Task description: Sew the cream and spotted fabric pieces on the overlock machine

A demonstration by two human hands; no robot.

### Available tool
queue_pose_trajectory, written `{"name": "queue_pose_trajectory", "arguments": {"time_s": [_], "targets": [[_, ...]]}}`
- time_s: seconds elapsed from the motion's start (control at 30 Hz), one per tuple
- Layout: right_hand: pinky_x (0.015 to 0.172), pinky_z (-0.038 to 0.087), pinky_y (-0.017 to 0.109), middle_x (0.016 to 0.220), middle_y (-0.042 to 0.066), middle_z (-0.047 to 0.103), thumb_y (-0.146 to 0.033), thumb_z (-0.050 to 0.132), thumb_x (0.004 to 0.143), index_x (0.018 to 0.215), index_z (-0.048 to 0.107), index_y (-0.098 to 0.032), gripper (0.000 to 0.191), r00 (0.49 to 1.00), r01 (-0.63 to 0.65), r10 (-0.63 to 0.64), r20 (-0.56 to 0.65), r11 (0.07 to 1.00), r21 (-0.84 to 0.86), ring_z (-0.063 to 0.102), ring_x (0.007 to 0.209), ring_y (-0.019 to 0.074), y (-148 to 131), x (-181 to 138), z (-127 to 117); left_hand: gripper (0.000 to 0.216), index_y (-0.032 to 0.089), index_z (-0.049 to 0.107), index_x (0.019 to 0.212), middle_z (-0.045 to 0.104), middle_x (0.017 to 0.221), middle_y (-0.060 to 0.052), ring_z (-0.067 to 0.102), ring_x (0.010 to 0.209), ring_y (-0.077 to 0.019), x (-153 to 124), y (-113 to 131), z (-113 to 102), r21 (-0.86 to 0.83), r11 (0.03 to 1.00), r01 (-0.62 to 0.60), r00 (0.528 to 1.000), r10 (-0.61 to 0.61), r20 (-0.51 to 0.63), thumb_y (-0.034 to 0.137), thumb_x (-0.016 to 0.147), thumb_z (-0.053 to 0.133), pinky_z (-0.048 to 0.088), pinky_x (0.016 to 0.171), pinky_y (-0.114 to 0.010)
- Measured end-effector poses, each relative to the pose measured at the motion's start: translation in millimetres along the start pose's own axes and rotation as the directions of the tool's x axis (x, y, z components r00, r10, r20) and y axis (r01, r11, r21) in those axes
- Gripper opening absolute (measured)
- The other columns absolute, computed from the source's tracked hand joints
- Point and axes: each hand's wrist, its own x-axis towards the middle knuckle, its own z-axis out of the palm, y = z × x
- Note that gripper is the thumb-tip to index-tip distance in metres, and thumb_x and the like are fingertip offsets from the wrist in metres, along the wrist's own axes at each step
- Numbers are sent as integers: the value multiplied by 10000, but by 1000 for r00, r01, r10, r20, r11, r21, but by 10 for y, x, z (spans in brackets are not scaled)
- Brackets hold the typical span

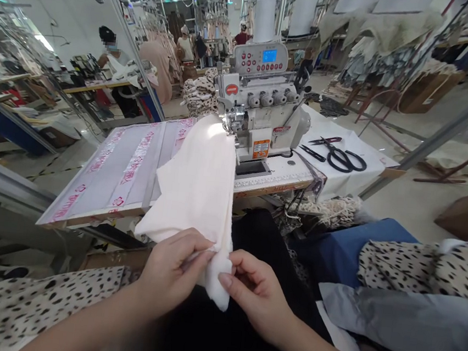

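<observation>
A piece of white fabric [194, 185] runs from under the needle area of an overlock sewing machine [261, 101] over the table edge toward me. My left hand [177, 269] pinches the fabric near its lower end, thumb against fingers. Just to the right, my right hand [256, 288] grips the fabric's right edge between thumb and fingertips. Below both hands the fabric's end hangs down in a fold. The machine's lamp lights the far end of the cloth, where the presser foot is hard to make out.
Black scissors [341, 157] and thread snips [313, 153] lie right of the machine. A spotted fabric pile [203, 92] stands behind it; more spotted fabric [411, 264] lies at right and lower left. A metal post [436, 137] slants at right. A co-worker [113, 56] sits far left.
</observation>
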Motion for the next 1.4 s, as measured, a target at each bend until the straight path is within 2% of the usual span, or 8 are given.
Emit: {"name": "queue_pose_trajectory", "arguments": {"time_s": [0.17,0.4,0.6,1.03,1.13,1.23,1.33,1.4], "targets": [[582,386,211,665,-19,477,-262,530,830,847,573,-166,105,998,56,-56,7,992,-117,436,604,96,-6,32,-19,67,155,583,803,596,687,2,555,638,-79,15,24,-41,-34,999,31,998,-33,-44,105,777,548,442,596,-188],[600,391,211,681,-21,476,-229,506,838,842,566,-171,83,997,81,-82,1,980,-181,444,622,99,2,68,-41,90,162,575,812,611,691,7,569,634,-74,44,50,-28,-28,1000,-6,999,4,-40,85,770,554,446,597,-177],[600,393,216,679,-13,502,-191,478,834,803,553,-169,84,989,139,-145,6,936,-324,461,620,107,-54,79,-41,119,159,571,852,589,704,-3,551,660,-77,36,43,-7,-35,999,-23,999,25,33,73,781,530,434,597,-178],[618,416,233,721,15,556,-182,366,862,838,541,-169,176,972,207,-134,194,879,-429,508,648,126,-209,97,-159,117,180,525,805,533,684,16,501,638,-77,-9,-72,41,-101,995,2,988,13,154,69,791,489,382,593,-201],[616,414,243,717,26,552,-129,398,828,880,561,-173,177,937,347,-297,185,720,-601,509,661,136,-253,171,-234,111,186,517,789,526,667,19,498,622,-79,13,-70,18,-78,997,-4,991,14,136,79,788,486,379,575,-201],[650,426,279,959,106,562,-111,431,794,1013,562,-182,264,833,503,-469,294,422,-754,509,772,171,-297,296,-329,102,189,503,763,533,644,18,502,591,-82,39,-79,19,-44,999,-26,994,31,106,95,788,476,389,545,-201],[644,430,287,1036,117,575,-130,395,828,996,564,-187,244,735,644,-434,520,207,-737,510,748,170,-301,429,-389,118,197,494,724,542,606,12,511,554,-95,67,-97,57,13,997,-70,995,69,77,97,778,459,405,505,-210],[624,422,274,873,87,612,-130,349,849,907,560,-175,223,707,687,-384,594,176,-705,510,697,164,-273,491,-405,133,207,493,702,545,577,9,516,521,-110,78,-90,80,46,995,-93,993,90,77,96,764,454,414,471,-223]]}}
